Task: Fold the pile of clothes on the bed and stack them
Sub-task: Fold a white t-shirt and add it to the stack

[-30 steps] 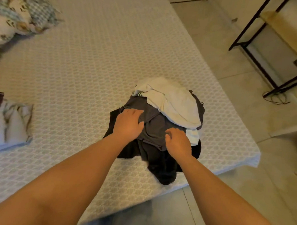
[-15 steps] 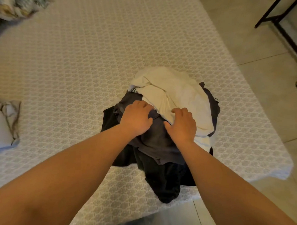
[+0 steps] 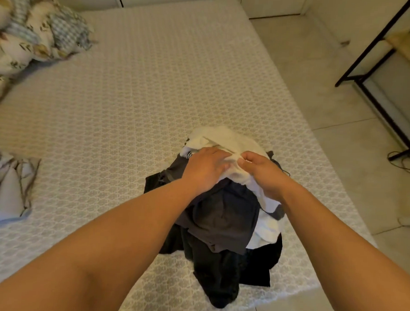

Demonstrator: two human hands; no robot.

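I have both hands on the cream garment (image 3: 226,138) that tops the pile of clothes (image 3: 222,217) near the bed's (image 3: 131,93) close corner. My left hand (image 3: 207,168) lies over its near edge with the fingers curled into the cloth, though from this angle I cannot be sure whether they actually grip or only press. My right hand (image 3: 261,172), just beside it, pinches a fold of the same cream fabric between thumb and fingertips. Directly under my palms sits a grey garment (image 3: 222,220), and below my wrists the black clothes (image 3: 222,278) spill toward the mattress edge. My worry is that lifting the cream piece may drag the grey one along, since they look tangled under my right hand, and that tug could tip the black layers off the edge onto the floor. Gripping only one bunched fold could also bring the garment up twisted, making the first fold awkward.
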